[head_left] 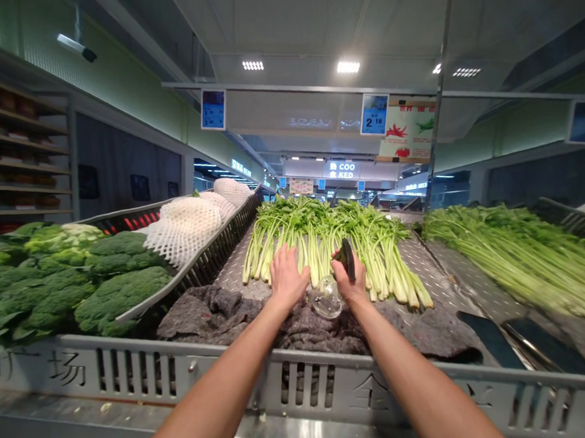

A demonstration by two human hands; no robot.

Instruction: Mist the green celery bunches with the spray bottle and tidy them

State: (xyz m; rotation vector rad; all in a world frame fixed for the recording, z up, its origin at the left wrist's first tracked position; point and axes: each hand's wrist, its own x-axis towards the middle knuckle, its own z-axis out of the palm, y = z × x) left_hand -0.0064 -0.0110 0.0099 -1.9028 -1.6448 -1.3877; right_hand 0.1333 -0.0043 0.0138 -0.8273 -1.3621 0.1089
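Bundles of celery (318, 227) lie in a row on a patterned metal shelf, leafy tops away from me and pale stalk ends toward me. My left hand (287, 276) reaches over the stalk ends at the left of the middle, fingers spread, holding nothing. Whether its fingertips touch the stalks I cannot tell. My right hand (354, 278) is wrapped round a spray bottle (327, 298) with a clear round body and a black head, held tilted over the front of the celery. A crumpled dark grey cloth (320, 334) lies beneath both forearms.
Left stands a black crate (209, 251) with produce in white foam nets (185, 226), beside broccoli (127, 287). A grey slotted rail (222, 361) runs along the front. A dark phone-like slab (488, 339) rests at right, near a mirror panel (520, 256) reflecting the celery. Price signs (374, 114) hang overhead.
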